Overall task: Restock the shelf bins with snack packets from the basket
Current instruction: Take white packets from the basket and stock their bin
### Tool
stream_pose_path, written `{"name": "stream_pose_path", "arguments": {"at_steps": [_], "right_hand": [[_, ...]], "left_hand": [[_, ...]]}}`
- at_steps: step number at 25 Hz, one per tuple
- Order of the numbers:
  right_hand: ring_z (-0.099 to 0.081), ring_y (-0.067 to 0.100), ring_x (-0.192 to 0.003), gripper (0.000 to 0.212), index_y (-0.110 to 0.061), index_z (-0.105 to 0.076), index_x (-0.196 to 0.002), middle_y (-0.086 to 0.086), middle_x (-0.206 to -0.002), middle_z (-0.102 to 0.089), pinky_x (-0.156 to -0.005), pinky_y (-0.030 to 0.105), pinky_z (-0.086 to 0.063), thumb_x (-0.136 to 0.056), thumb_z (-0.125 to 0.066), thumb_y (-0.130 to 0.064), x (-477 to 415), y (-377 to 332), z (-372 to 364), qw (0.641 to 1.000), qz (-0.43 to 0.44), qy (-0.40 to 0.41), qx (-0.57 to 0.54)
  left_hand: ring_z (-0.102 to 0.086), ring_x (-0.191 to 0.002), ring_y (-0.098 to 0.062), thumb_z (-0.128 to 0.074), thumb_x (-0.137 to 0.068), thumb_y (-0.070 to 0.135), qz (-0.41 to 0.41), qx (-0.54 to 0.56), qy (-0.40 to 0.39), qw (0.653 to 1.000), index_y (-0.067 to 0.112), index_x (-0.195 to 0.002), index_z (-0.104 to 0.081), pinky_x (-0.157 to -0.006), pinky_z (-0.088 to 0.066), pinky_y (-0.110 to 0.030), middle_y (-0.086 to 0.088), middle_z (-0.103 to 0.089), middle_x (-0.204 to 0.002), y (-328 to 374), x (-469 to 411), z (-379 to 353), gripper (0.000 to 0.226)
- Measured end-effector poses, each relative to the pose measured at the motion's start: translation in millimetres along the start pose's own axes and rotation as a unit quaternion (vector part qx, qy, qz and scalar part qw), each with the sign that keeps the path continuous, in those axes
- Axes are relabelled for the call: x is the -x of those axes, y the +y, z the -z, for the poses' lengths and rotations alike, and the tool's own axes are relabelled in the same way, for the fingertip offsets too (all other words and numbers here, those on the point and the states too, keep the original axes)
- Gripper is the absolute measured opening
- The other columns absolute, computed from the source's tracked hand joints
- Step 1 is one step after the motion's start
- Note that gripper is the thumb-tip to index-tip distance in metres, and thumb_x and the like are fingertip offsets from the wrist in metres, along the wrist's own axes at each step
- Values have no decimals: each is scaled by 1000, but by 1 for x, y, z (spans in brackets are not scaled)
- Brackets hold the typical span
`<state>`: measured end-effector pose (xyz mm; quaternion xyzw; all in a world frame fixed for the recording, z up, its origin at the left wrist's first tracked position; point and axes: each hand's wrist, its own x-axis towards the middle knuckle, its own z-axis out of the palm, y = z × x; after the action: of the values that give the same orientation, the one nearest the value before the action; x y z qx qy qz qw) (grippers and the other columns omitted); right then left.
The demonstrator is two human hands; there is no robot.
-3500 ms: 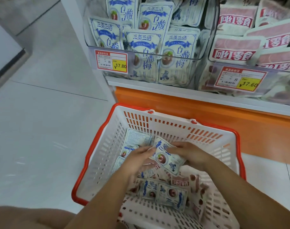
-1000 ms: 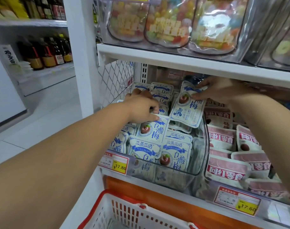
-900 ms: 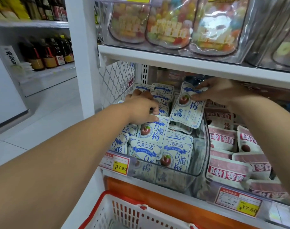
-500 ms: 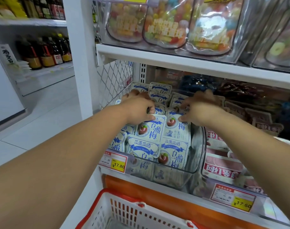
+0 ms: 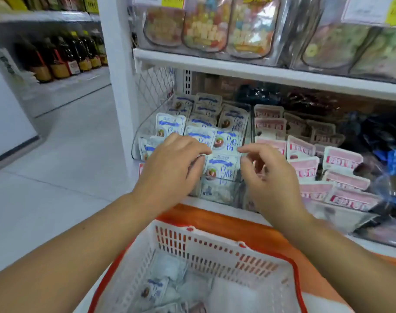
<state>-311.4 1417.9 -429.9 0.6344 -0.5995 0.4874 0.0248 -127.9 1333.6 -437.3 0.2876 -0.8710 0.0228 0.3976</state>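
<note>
A clear shelf bin holds several blue-and-white snack packets. My left hand and my right hand hover side by side in front of this bin, fingers loosely curled, holding nothing. Neither hand touches a packet that I can see. Below them stands the white basket with a red rim, and a few blue-and-white packets lie blurred on its bottom. The picture is blurred by motion.
To the right, a second bin is piled with pink-and-white packets. The shelf above carries clear bins of colourful sweets. An orange base panel runs under the bins. Bottles line a shelf across the aisle at left.
Both hands have come back out of the blue-packet bin towards me and lower; the packet my right hand carried now lies in the bin. The view has tilted down, showing more basket.
</note>
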Motion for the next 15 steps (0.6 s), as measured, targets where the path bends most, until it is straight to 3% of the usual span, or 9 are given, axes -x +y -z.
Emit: {"name": "stream_pose_path", "arguments": {"at_steps": [2, 4, 7, 9, 11, 13, 15], "right_hand": [[-48, 7, -67, 18, -25, -65, -102, -12, -75, -54, -64, 17, -38, -89, -58, -15, 58, 6, -14, 997, -46, -60, -25], [-52, 8, -68, 20, -27, -63, -108, -13, -81, -57, -62, 16, -37, -91, -58, -16, 114, 28, -36, 975, -141, -173, 11], [-61, 16, -95, 30, -23, -57, -125, 0, -116, -62, -82, 28, -50, -95, -52, -24, 184, 73, -70, 875, -265, -392, 103], [-60, 22, -104, 36, -19, -51, -132, 6, -124, -59, -88, 32, -50, -97, -49, -26, 214, 96, -87, 805, -330, -480, 111], [-62, 18, -87, 37, -18, -50, -135, 6, -116, -61, -73, 25, -51, -98, -50, -24, 236, 108, -101, 757, -412, -503, 68], [-59, 12, -69, 36, -19, -51, -134, 3, -108, -60, -59, 20, -47, -98, -52, -23, 258, 117, -114, 722, -483, -495, 27], [-61, 15, -79, 36, -19, -53, -132, 2, -108, -57, -72, 25, -54, -97, -55, -24, 275, 128, -125, 698, -525, -487, 11]], "left_hand": [[-53, -92, -18, -48, -92, 23, -5, 26, -60, 998, 17, -105, -67, -83, -40, -27, 2, -64, -98, 19, 57, -13, 23], [-56, -102, -17, -43, -92, 27, 57, 52, -193, 978, 21, -111, -65, -86, -42, -26, 2, -64, -108, 29, 121, -38, 30], [-50, -124, -18, -49, -97, 23, 189, 85, -397, 894, 21, -130, -56, -99, -42, -27, 1, -49, -136, 23, 209, -76, 34], [-45, -130, -20, -55, -96, 24, 287, 83, -472, 829, 19, -141, -46, -104, -36, -26, -3, -38, -147, 14, 248, -93, 46], [-40, -134, -24, -58, -94, 30, 356, 43, -535, 765, 19, -147, -36, -108, -33, -29, -6, -32, -152, 5, 279, -110, 58], [-45, -130, -27, -55, -93, 34, 371, 5, -577, 728, 17, -142, -44, -104, -39, -32, -10, -42, -145, -1, 303, -127, 54], [-58, -112, -26, -55, -88, 34, 373, -15, -582, 722, 17, -117, -63, -91, -48, -32, -9, -62, -120, -4, 316, -139, 35]]}}
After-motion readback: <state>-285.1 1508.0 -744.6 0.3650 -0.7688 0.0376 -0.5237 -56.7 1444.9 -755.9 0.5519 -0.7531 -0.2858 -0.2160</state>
